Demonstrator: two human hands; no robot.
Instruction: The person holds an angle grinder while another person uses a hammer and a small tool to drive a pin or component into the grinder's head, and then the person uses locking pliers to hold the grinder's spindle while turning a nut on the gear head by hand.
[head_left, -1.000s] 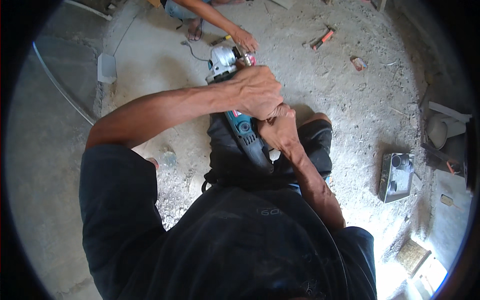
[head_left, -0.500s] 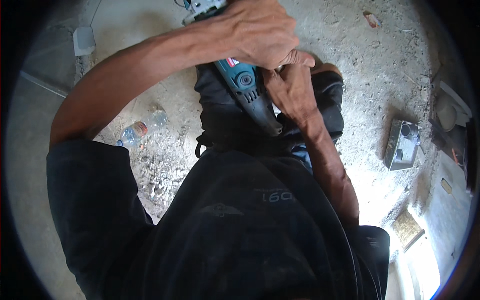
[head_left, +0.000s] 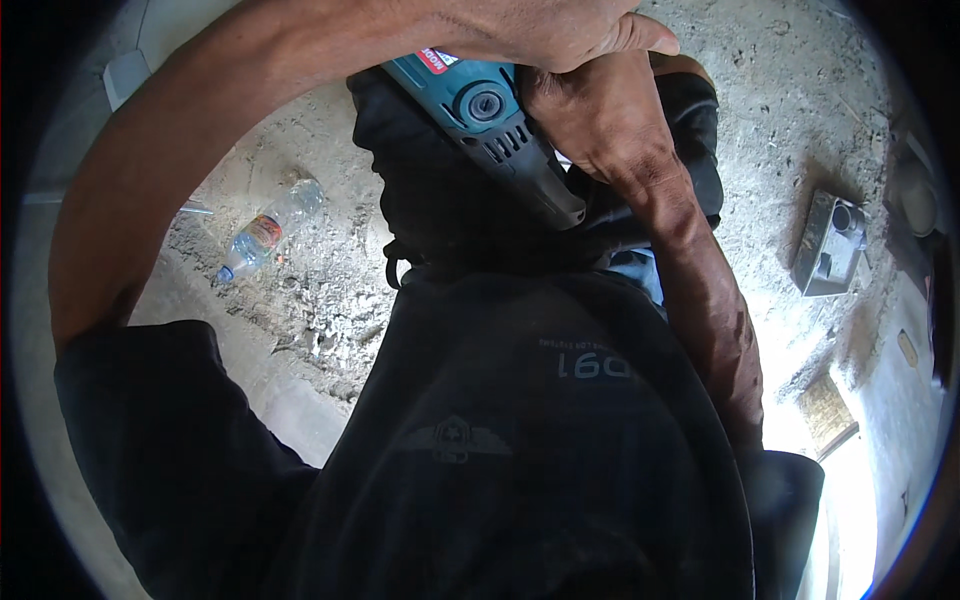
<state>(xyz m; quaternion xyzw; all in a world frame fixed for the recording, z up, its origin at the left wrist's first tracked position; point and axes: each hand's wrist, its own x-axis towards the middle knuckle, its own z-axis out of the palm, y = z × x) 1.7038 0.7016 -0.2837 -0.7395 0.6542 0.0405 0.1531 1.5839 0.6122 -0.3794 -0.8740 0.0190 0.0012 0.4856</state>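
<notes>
A teal angle grinder with a black tapered tail lies across my dark-trousered lap, its tail pointing down toward my body. My left hand crosses over the grinder's upper part from the left. Its fingers are curled and its thumb sticks out to the right. Just below, my right hand is closed beside the grinder's body, pressed up against the left. What the fingers of either hand grip is hidden by the hands and the upper picture edge. The grinder's head is out of view.
A clear plastic bottle with a blue cap lies on the rough, dusty floor at left. To the right rests an open grey metal box. A pale block is at the upper left, and a wooden piece lies at lower right.
The view has shifted, so the grinder and both hands appear higher and larger. The grinder's metal head has left the picture. The hands stay together in much the same pose.
</notes>
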